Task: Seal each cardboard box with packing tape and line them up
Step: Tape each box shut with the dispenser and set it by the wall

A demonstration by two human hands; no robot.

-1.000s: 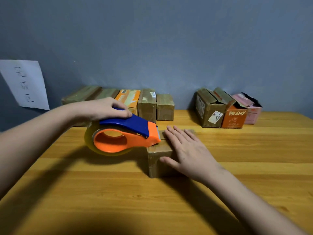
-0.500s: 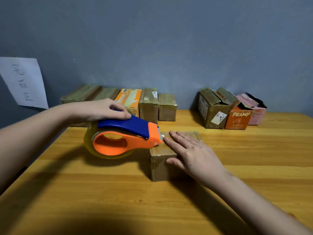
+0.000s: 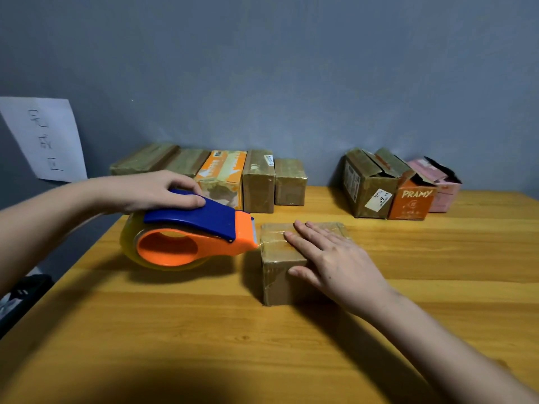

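Note:
A small brown cardboard box (image 3: 280, 275) stands in the middle of the wooden table (image 3: 204, 330). My right hand (image 3: 332, 260) lies flat on its top, fingers straight, thumb against the front face. My left hand (image 3: 154, 189) grips the blue handle of an orange tape dispenser (image 3: 186, 237), whose blade end touches the box's upper left edge. A strip of clear tape runs from the dispenser across the box top, under my right fingers.
Several taped boxes (image 3: 258, 182) stand in a row along the grey wall at back left. Three boxes with open flaps (image 3: 370, 185) stand at back right, one orange, one pink. A paper sheet (image 3: 43, 138) hangs on the left wall.
The dispenser has pulled back left to the box's edge, leaving tape across the top. My right hand stayed pressed on the box. The camera drifted slightly.

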